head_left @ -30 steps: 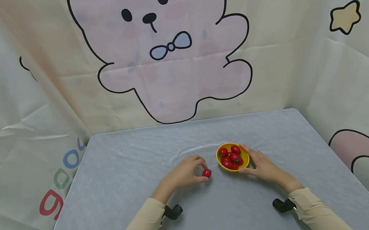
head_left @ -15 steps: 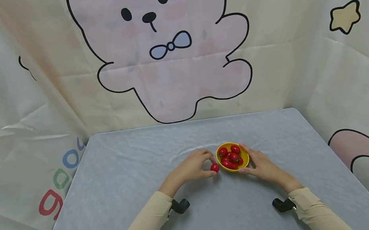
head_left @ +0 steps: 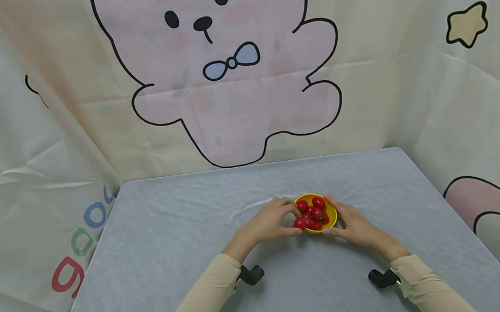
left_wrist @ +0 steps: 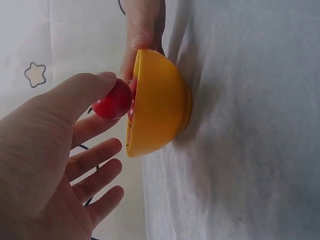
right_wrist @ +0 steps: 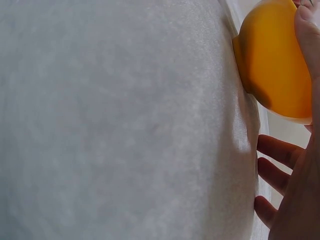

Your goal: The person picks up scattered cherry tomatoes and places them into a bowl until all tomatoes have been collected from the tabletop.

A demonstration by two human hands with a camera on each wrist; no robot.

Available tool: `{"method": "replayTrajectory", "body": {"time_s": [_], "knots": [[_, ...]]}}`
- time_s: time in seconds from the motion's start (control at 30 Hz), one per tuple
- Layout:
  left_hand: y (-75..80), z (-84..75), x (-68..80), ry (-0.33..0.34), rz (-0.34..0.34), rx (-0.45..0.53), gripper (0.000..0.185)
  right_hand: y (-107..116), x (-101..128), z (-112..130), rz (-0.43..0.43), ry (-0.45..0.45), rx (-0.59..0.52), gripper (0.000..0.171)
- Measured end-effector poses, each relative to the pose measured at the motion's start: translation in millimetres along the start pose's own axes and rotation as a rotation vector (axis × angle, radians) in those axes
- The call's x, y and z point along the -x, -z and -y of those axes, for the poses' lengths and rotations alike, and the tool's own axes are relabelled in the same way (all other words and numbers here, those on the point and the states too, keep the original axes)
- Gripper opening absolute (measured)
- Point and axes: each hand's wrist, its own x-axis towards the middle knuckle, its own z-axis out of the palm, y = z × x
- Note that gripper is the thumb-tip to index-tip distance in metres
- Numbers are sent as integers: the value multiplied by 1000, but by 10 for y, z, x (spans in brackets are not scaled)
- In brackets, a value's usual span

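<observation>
A yellow bowl [head_left: 331,215] stands on the table with several red cherry tomatoes [head_left: 316,213] in it. At its left rim my left hand [head_left: 268,222] pinches one more cherry tomato [left_wrist: 114,101] between thumb and index finger, the other fingers spread apart. In the left wrist view this tomato is right beside the bowl's mouth; whether it touches the rim I cannot tell. My right hand [head_left: 358,227] holds the bowl's right side, thumb at the near edge and index finger at the far edge. The right wrist view shows the bowl's outer wall [right_wrist: 277,60] and my lower fingers extended below it.
A pale grey-blue cloth [head_left: 181,216] covers the table. Printed curtains [head_left: 370,77] hang behind it and along both sides. Each wrist carries a black camera mount, such as the left mount [head_left: 252,274] and the right mount [head_left: 382,278].
My left hand has carried the pinched cherry tomato rightward from the table beside the bowl to its left rim. My right hand and the bowl have stayed in place.
</observation>
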Motion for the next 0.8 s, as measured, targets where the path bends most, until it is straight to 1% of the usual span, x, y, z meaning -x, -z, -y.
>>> {"method": "replayTrajectory", "body": {"time_s": [0.17,0.3,0.57,0.8], "knots": [[2,-39,-56,0,-3,-3,34,5,8,-8,-9,14,1,95],[10,-70,-90,0,-5,14,35,9,14,-8,-4,16,1,95],[26,-123,-178,-40,-18,26,35,10,14,-2,6,2,-14,93],[22,-184,-273,-32,-19,22,36,2,8,-17,-1,14,-10,94]]}}
